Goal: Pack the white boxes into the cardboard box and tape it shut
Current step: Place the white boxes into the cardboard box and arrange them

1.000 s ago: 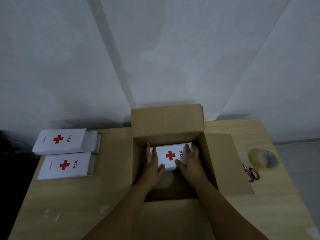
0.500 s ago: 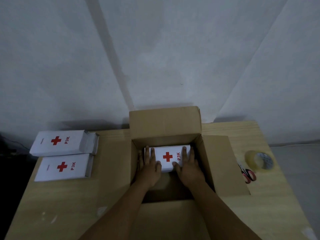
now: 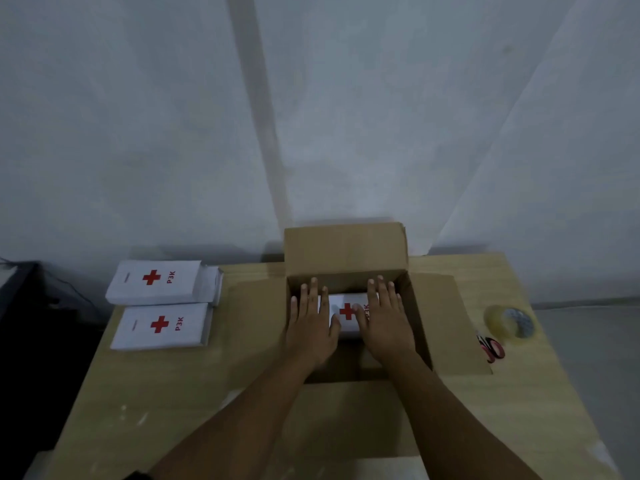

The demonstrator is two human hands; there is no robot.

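Observation:
An open cardboard box [image 3: 346,251] stands on the wooden table [image 3: 166,393], its flaps folded outward. A white box with a red cross [image 3: 346,308] lies flat at the bottom, against the far wall. My left hand [image 3: 311,327] rests flat over its left end and my right hand [image 3: 384,323] over its right end. The fingers of both are spread and straight, the thumbs pointing inward on the lid. Two more white boxes with red crosses lie on the table to the left, one [image 3: 159,280] behind the other [image 3: 162,325].
A roll of clear tape [image 3: 512,323] lies near the table's right edge, with red-handled scissors [image 3: 491,349] just in front of it. A grey wall rises directly behind the table. A dark object stands off the left edge.
The white box has sunk to the bottom of the cardboard box. My hands have shifted from gripping its sides to lying flat on top, fingers stretched toward the far wall.

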